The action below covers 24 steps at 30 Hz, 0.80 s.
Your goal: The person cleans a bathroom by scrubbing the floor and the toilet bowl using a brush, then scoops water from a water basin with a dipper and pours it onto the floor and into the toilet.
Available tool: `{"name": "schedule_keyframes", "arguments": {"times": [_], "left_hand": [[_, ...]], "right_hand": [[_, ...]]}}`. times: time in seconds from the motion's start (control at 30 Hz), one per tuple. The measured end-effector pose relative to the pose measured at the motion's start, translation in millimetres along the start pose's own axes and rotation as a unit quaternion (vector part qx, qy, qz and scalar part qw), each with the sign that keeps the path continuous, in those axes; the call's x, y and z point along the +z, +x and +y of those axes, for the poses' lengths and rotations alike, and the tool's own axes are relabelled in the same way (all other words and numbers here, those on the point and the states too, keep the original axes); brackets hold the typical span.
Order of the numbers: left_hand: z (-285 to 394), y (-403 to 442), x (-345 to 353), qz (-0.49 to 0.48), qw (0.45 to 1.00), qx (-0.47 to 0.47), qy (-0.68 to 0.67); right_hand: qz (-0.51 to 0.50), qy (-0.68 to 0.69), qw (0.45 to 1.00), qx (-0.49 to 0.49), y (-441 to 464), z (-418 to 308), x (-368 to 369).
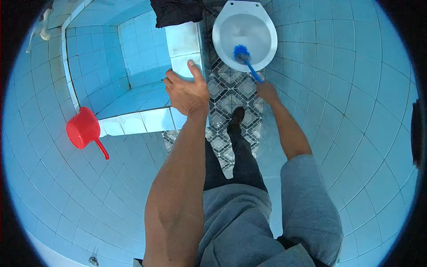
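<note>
bristles [241, 51] could spatter over the toilet rim [273, 39] if right hand [268, 92], clamped on brush handle [254, 73], jerks; left hand [189, 94] spreads apart.

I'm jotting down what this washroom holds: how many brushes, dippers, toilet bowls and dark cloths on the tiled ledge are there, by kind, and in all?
Brushes: 1, the blue brush in the right hand
Dippers: 1, the red dipper
Toilet bowls: 1, the white bowl
Dark cloths: 1, the black cloth
Total: 4
</note>
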State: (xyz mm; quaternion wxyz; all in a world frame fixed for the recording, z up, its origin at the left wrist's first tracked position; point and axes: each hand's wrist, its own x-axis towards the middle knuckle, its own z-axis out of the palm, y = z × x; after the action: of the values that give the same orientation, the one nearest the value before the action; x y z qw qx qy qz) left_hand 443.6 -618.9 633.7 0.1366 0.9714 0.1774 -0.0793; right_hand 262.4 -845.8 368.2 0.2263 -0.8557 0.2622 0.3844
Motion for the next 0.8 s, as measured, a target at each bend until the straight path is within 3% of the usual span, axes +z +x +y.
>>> {"name": "schedule_keyframes", "arguments": {"times": [0.07,0.17,0.23,0.27,0.33,0.37,0.5,0.6,0.67,0.73,0.77,0.8], "left_hand": [[0,-1,1,0.006,1.000,-0.008,0.014],[-3,0,6,0.025,1.000,0.005,0.018],[-2,2,5,0.025,1.000,0.004,0.012],[-3,0,4,0.023,1.000,0.003,0.005],[-2,2,5,0.016,1.000,0.003,0.002],[-5,2,4,0.005,1.000,0.004,0.009],[-1,2,3,0.002,1.000,-0.004,0.008],[-8,2,5,0.025,1.000,0.008,0.007],[-5,2,7,0.017,1.000,0.005,0.013],[-6,2,9,0.019,1.000,0.007,0.009],[-7,2,9,0.020,1.000,0.009,0.010],[-5,1,6,0.017,1.000,0.007,0.003]], "right_hand": [[0.045,-0.105,0.990,-0.076,33,0,-28],[0.057,-0.062,0.996,-0.023,107,6,-10],[-0.045,-0.044,0.997,-0.046,101,-33,-7],[-0.050,-0.047,0.997,-0.044,81,-48,-4],[-0.045,-0.206,0.958,-0.195,38,-71,-11],[-0.046,-0.207,0.958,-0.195,25,-64,-11],[0.080,-0.054,0.995,0.039,10,18,-43],[0.032,-0.078,0.993,0.077,50,28,-79],[0.054,-0.125,0.991,0.013,73,21,-69],[-0.016,-0.200,0.978,-0.053,58,-27,-55],[-0.008,-0.206,0.962,-0.180,72,-30,-25],[-0.051,-0.164,0.963,-0.208,94,-44,-3]]}}
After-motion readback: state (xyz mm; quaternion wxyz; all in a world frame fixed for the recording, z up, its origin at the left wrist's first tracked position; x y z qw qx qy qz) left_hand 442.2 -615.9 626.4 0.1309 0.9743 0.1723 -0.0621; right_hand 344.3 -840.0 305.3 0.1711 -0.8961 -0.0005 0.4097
